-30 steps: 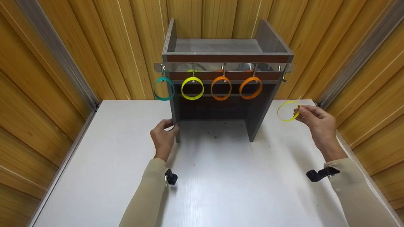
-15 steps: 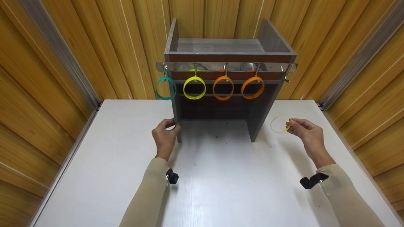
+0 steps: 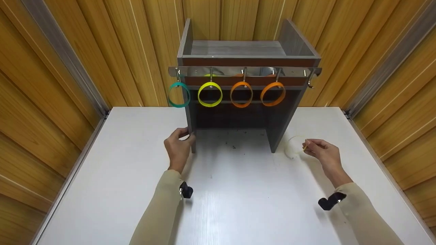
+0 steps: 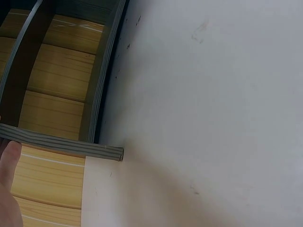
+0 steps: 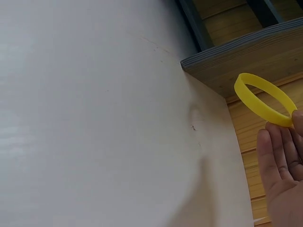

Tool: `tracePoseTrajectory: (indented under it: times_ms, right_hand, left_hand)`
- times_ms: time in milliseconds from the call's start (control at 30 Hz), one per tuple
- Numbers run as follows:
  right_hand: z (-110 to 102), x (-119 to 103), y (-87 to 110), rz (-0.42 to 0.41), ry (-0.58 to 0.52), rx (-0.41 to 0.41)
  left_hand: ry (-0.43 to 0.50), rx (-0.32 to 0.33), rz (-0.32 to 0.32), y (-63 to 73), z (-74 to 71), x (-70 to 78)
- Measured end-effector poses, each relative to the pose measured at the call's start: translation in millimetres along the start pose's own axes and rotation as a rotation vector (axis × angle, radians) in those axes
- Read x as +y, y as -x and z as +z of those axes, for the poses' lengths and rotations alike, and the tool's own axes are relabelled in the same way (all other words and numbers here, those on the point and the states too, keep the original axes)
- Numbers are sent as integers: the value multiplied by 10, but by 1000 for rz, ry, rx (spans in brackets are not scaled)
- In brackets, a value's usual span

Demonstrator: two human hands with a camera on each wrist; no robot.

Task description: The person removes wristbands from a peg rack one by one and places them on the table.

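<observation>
In the head view my left hand (image 3: 178, 148) holds the lower front edge of the left side panel of a grey wooden shelf (image 3: 248, 57). Its thumb lies on one face, the other fingers behind. My right hand (image 3: 323, 153) pinches a yellow wristband (image 5: 251, 100) between thumb and fingers, right of the shelf and above the white table. Seen from the head, that band is faint and nearly edge-on. Along the shelf's front runs a metal hook rail (image 3: 259, 71). From it hang a teal wristband (image 3: 187, 92), a yellow-green wristband (image 3: 210, 104) and two orange wristbands (image 3: 281, 97).
A bare hook (image 3: 310, 81) sits at the rail's right end. The white table (image 3: 238, 204) carries small dark specks near the shelf's foot. Wood-plank walls (image 3: 44, 102) enclose the back and both sides.
My right hand has moved left and down toward the table's front, carrying the yellow wristband. The left hand keeps its hold on the shelf panel. The hanging wristbands stay on their hooks.
</observation>
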State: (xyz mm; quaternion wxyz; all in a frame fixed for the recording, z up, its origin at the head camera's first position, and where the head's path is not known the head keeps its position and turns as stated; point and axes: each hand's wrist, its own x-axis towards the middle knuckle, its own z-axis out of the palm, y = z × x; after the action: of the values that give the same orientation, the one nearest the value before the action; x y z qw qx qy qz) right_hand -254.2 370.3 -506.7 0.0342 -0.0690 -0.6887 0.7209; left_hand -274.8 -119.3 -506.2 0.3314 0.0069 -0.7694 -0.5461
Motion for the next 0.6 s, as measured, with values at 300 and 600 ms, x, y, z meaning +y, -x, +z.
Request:
tracePoseTrajectory:
  times_ms: [300, 600]
  right_hand:
    - [-16, 124, 36, 114, 100, -7]
    - [0, 181, 46, 176, 105, -62]
  left_hand:
    - [5, -1, -11, -1, -6, -21]
    - [7, 7, -2, 5, 8, -28]
